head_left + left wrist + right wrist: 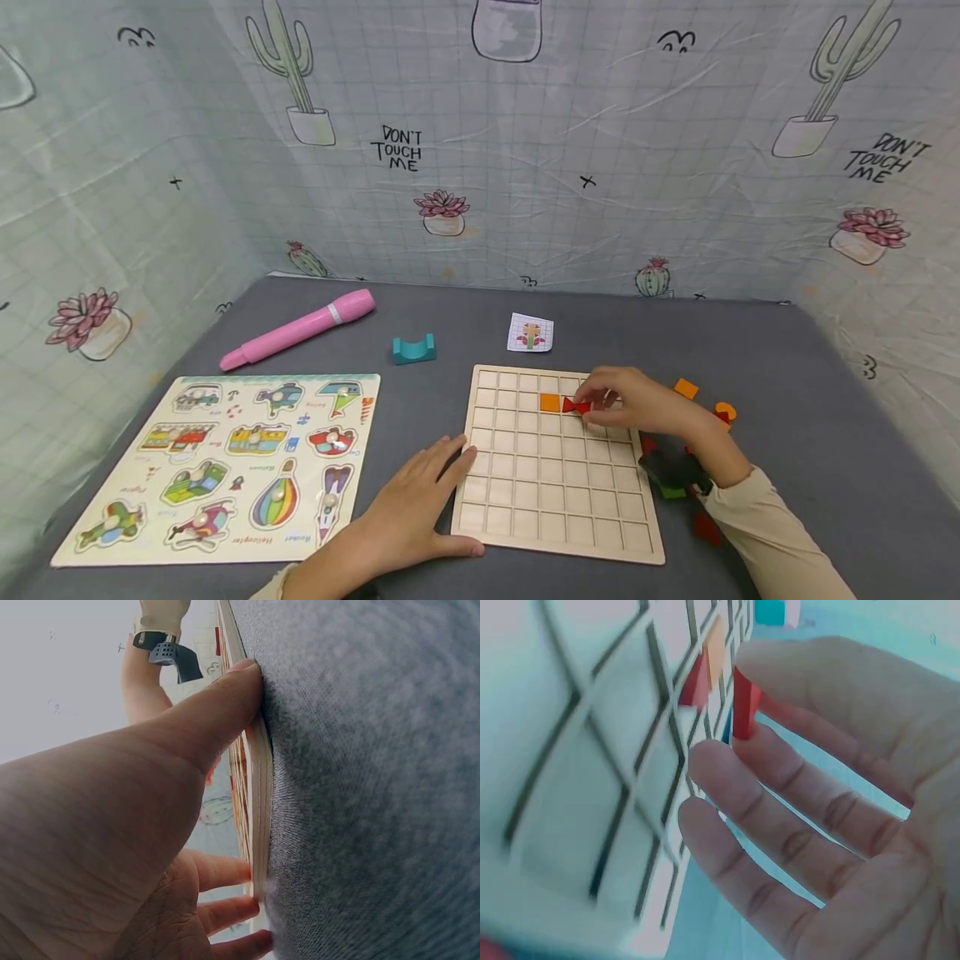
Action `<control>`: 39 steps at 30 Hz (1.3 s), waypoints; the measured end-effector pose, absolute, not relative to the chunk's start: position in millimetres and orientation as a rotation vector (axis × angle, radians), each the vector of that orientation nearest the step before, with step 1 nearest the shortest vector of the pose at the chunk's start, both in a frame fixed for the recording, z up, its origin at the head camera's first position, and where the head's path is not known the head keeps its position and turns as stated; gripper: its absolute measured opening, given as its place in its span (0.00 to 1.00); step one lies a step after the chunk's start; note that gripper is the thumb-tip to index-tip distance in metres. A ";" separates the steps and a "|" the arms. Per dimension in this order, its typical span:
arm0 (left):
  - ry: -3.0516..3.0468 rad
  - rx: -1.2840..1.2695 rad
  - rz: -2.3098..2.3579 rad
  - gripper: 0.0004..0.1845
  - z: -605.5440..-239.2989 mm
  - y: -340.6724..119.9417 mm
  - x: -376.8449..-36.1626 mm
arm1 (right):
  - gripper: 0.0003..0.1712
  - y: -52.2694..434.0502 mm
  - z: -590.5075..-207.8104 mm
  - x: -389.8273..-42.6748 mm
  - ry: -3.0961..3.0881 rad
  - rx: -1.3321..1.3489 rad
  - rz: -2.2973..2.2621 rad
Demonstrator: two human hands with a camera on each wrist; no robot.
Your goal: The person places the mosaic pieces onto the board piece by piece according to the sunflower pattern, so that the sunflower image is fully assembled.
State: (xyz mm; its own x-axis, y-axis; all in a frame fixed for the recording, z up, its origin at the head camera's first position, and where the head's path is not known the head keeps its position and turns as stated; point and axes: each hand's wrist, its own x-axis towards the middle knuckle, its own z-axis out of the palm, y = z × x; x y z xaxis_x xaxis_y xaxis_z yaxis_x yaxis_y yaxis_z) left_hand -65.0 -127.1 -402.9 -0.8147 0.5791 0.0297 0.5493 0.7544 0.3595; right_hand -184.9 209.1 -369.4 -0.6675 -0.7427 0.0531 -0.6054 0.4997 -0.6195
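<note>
A wooden grid board [555,492] lies on the table with its square cells facing up. An orange square tile [550,402] sits in an upper cell, and a red triangular tile [569,405] lies just right of it. Thumb and fingertip of my right hand [637,404] pinch another red triangular tile [744,705] close over the grid. With its fingers spread, my left hand [408,508] rests along the board's left edge. In the left wrist view the thumb [225,705] touches the board's side [259,780] near a corner.
Several loose tiles, such as an orange square [686,388] and a red triangle [706,528], lie right of the board, partly behind the right wrist. A picture card [530,333], a teal block [414,350] and a pink pen [300,329] lie farther back. A vehicle puzzle [217,467] occupies the left.
</note>
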 end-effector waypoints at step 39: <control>2.921 0.970 0.472 0.53 -405.7 -128.1 -65.1 | 0.06 138.5 -378.3 -210.5 2.502 -1.185 -0.812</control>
